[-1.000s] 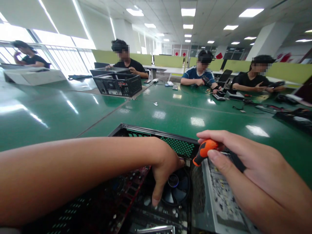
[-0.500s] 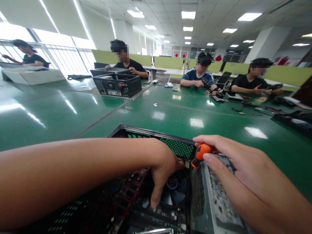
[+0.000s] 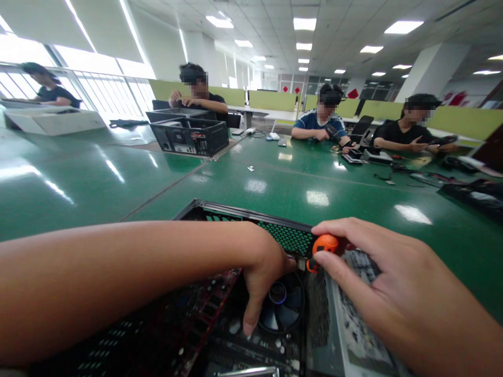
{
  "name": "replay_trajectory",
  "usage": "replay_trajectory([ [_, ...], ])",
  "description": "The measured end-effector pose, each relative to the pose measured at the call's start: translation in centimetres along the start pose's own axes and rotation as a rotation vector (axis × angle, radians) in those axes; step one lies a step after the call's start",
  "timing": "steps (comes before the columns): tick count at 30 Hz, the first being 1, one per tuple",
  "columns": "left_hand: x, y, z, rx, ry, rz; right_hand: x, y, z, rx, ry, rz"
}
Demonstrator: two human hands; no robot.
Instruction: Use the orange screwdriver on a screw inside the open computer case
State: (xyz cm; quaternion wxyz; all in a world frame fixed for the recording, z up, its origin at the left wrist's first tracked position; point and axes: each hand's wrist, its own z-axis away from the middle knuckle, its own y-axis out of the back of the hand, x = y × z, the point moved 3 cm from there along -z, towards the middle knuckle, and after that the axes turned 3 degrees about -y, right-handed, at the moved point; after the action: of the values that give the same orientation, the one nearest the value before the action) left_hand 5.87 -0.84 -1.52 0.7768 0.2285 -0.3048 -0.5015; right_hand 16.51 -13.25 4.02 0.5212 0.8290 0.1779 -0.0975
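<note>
Green tabletop point(image 3: 220, 188) gleaming here, streaked with reflections under bright ceiling lights point(image 3: 304, 24)! In front of the wearer sits the open black computer case point(image 3: 236, 208); the left hand point(image 3: 265, 272) arches down inside beside the fan point(image 3: 286, 306), thumb and fingers apart, any grip impossible to tell. Over the case, the right hand point(image 3: 385, 277) pinches an orange-and-black handle point(image 3: 326, 243), thumb against fingers. Across the table, four people point(image 3: 320, 123) sit, pale green partitions point(image 3: 271, 99) behind!
</note>
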Motion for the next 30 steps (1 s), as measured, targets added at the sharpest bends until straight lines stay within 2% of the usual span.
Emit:
replay_trajectory([
  [6, -0.03, -0.11, 0.15, -0.016, 0.001, 0.030, 0.22, 0.02, -0.07, -0.021, -0.009, 0.010],
  [16, -0.14, -0.18, -0.02, -0.049, 0.041, -0.017, -0.37, 0.08, -0.16, 0.047, 0.137, 0.046],
  [24, 0.19, 0.15, 0.24, 0.002, 0.027, 0.037, -0.11, 0.21, -0.15, 0.040, 0.004, 0.045],
  [30, 0.14, -0.01, 0.20, 0.001, 0.024, 0.039, -0.24, 0.07, -0.12, 0.044, 0.079, 0.035],
])
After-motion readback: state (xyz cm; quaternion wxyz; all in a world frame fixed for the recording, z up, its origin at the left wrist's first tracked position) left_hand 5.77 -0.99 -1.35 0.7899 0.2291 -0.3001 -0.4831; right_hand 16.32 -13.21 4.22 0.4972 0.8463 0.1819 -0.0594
